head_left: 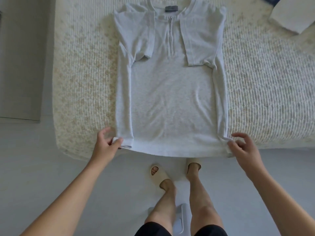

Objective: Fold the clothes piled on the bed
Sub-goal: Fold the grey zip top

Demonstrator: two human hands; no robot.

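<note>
A: Nearest, at seven o'clock, the left hand (106, 142) pinches the shirt's (170, 103) lower corner between thumb and fingers. At five o'clock the right hand (243, 147) has its fingers loosely curled at the other corner; whether it actually grips the hem, I cannot tell.

B: And the shirt?

A: Flat on the bed (264, 92), hem at the near edge, both sleeves folded inward, collar at twelve o'clock. A folded white item (289, 16) sits at one o'clock.

B: Risks?

A: Lifting the hem unevenly would likely skew the fold, and the tucked sleeves could slip out.
</note>
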